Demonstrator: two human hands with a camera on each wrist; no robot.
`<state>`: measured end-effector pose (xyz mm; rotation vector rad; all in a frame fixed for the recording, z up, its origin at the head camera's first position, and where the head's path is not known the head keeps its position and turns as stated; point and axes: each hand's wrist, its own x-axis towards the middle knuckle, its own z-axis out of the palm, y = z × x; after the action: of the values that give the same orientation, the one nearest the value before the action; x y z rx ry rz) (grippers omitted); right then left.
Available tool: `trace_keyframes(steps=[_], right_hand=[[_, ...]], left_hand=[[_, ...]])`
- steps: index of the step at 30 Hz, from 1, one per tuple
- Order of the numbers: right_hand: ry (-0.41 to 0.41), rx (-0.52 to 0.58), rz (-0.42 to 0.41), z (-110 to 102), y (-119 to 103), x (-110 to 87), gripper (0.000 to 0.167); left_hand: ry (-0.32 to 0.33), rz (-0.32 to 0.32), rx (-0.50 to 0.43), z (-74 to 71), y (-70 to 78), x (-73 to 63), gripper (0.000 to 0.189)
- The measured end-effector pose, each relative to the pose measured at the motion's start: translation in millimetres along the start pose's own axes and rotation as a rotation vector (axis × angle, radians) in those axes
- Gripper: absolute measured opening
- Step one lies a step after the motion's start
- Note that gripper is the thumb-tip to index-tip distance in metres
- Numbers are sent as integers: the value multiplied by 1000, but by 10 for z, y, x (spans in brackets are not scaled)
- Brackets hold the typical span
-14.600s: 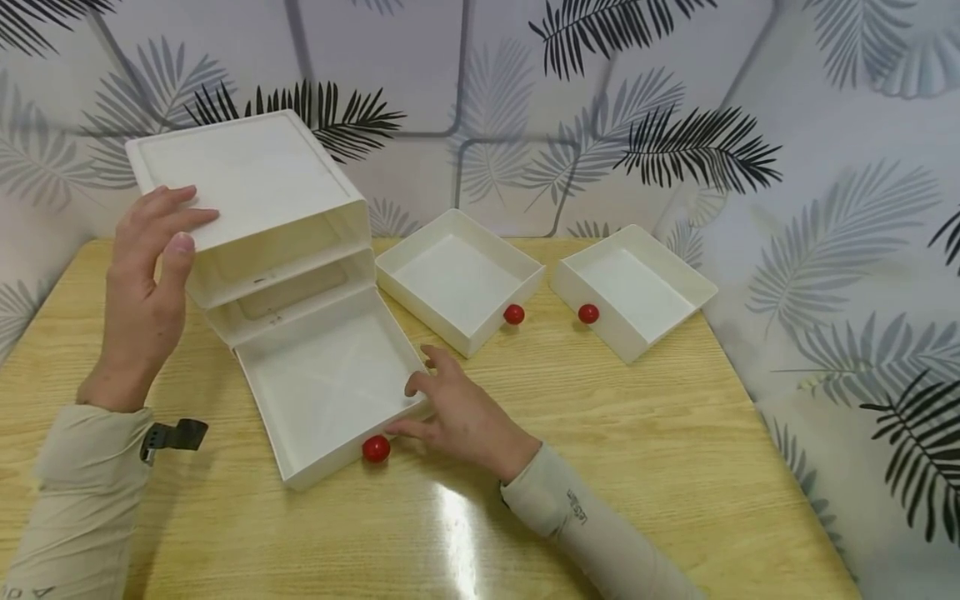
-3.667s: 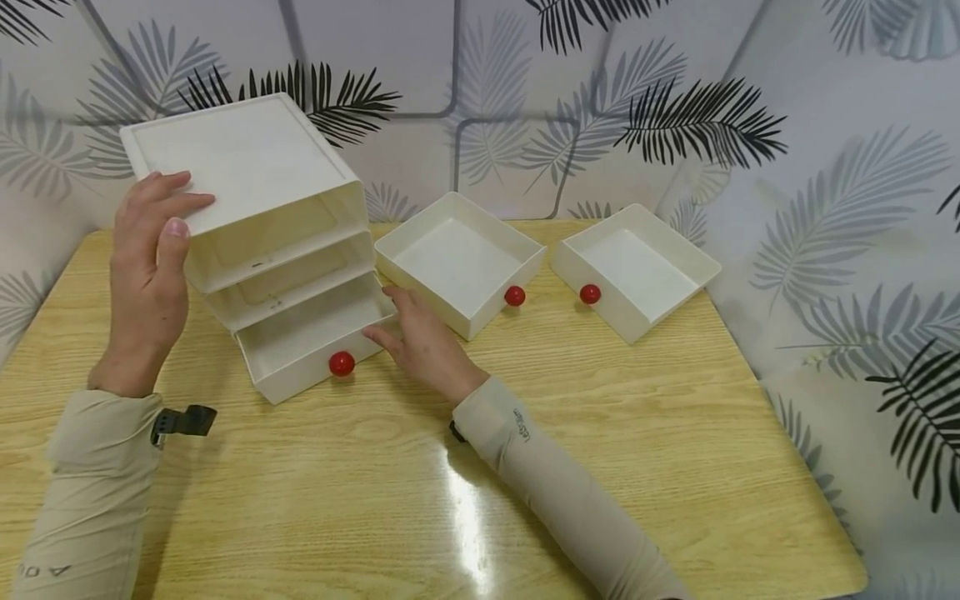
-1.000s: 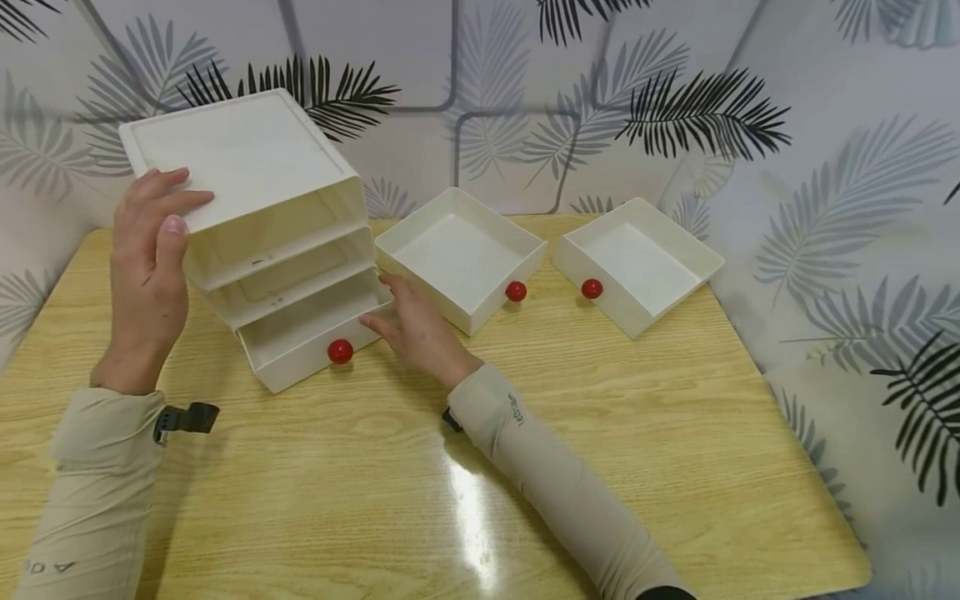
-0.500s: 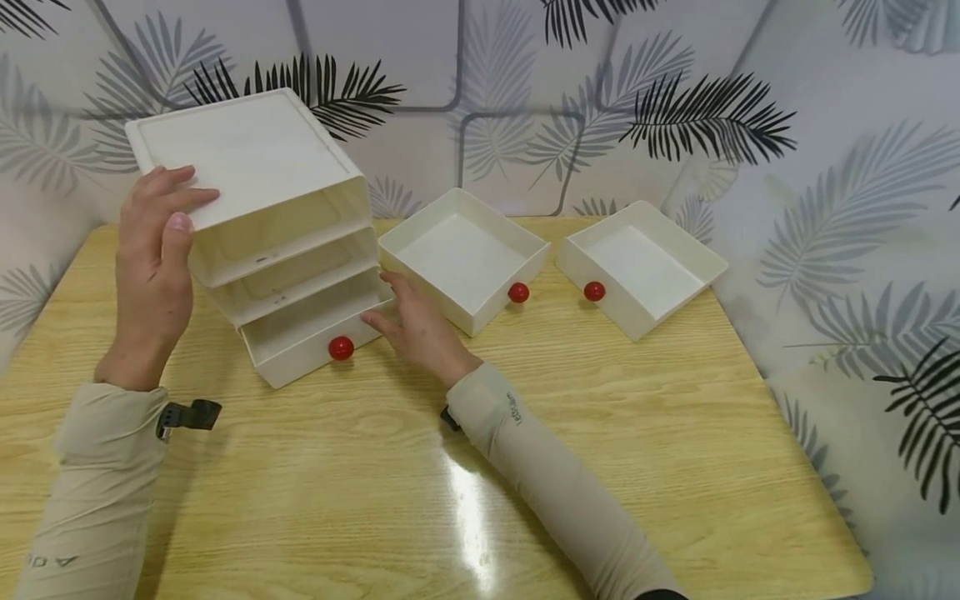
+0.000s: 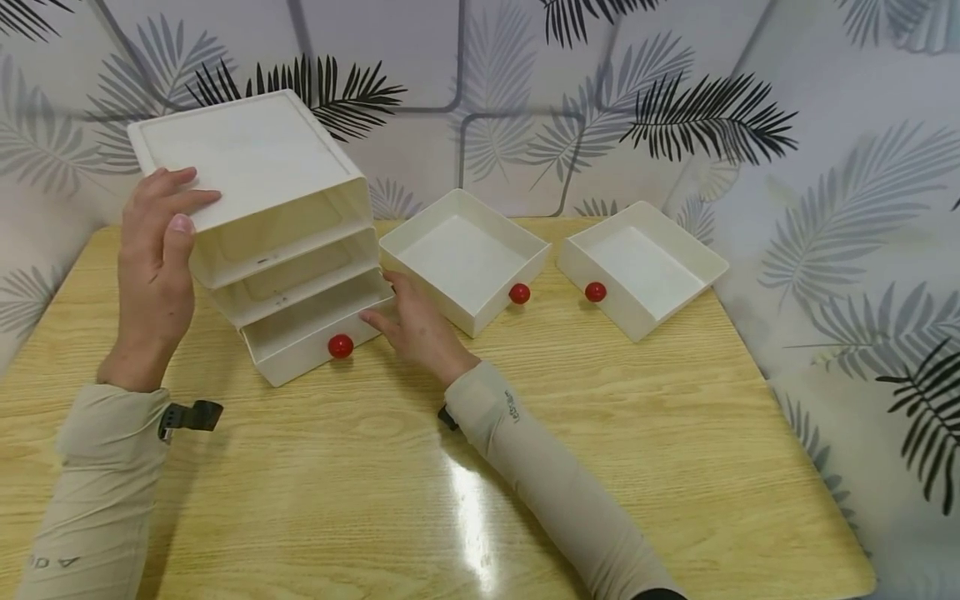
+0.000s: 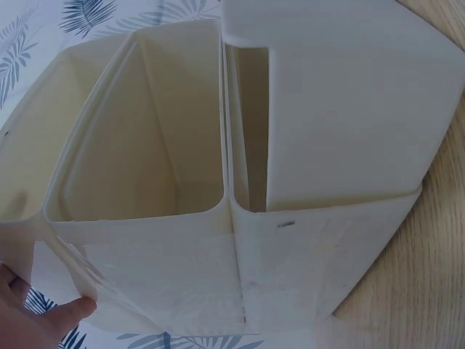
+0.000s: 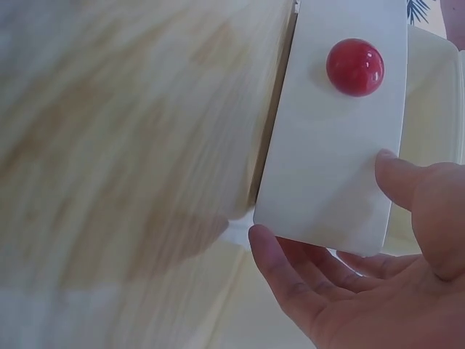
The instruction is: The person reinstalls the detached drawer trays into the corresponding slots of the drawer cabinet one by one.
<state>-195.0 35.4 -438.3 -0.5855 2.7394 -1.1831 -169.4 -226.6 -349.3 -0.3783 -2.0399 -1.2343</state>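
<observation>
A white drawer cabinet (image 5: pixel 247 154) stands at the left in the head view, its upper two compartments without drawers. In the bottom compartment a white drawer (image 5: pixel 315 342) with a red round knob (image 5: pixel 341 346) sits partly pulled out. My left hand (image 5: pixel 157 250) rests at the cabinet's upper left edge, fingers lying over the top; the left wrist view shows its thumb (image 6: pixel 69 314) against the side. With my right hand (image 5: pixel 420 325) I hold the drawer's front right corner. In the right wrist view the thumb (image 7: pixel 399 178) lies on the front panel and the fingers (image 7: pixel 290 280) along the drawer's side.
Right of the cabinet, a second white drawer (image 5: pixel 465 258) lies close beside it with its red knob (image 5: pixel 519 293) facing front right. Farther right is a third drawer (image 5: pixel 637 267), knob facing front left. All stand on a wooden table (image 5: pixel 360 500) before a leaf-patterned wall covering (image 5: pixel 517 150).
Since the earliest frame, the bottom drawer has slid far back into the cabinet, my right hand moving with it. Over the last second it has gone in only slightly. My left hand stays put.
</observation>
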Motion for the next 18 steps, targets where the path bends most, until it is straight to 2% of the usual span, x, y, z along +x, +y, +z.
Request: trace_keyframes(steps=[18], right_hand=[[1, 43, 50, 27, -22, 69, 74]], left_hand=[[-4, -14, -5, -4, 30, 28, 45]])
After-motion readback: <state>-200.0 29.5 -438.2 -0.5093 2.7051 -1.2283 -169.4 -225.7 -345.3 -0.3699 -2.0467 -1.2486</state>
